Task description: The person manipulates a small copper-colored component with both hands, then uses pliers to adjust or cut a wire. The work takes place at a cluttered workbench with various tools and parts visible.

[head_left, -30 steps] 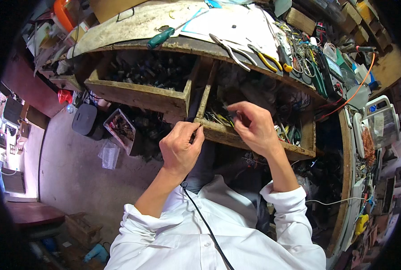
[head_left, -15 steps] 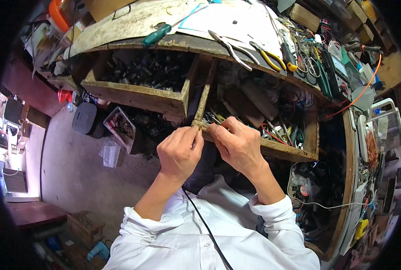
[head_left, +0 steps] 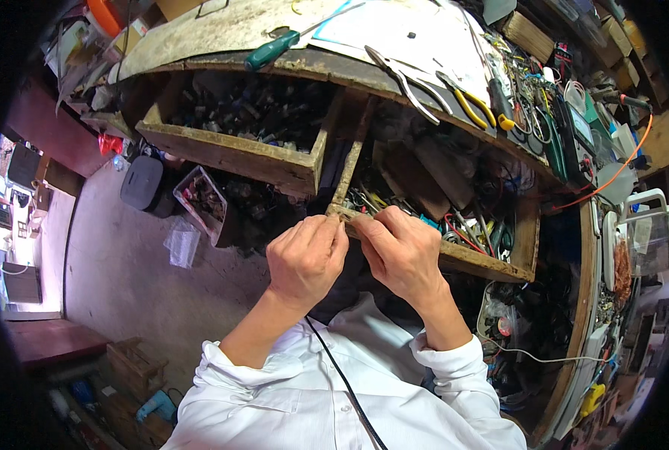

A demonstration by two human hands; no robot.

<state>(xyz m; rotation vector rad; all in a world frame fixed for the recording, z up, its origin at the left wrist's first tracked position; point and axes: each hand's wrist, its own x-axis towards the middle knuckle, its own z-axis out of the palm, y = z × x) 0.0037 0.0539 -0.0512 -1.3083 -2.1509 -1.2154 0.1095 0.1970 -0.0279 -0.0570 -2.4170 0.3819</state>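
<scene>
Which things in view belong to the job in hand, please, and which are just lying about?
At the job:
Left hand and right hand, close together; anything they hold is hidden
Open right drawer, its front corner by both hands

Lying about:
Green-handled screwdriver, on the bench
Yellow-and-black pliers
Left drawer of dark parts
Orange cable

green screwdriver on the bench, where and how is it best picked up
Probably best around its thick green handle, coming from the front and slightly above. The handle lies at the front edge of the bench, while the thin shaft points back and to the right, so the handle looks like the nearer, fuller hold.
</scene>
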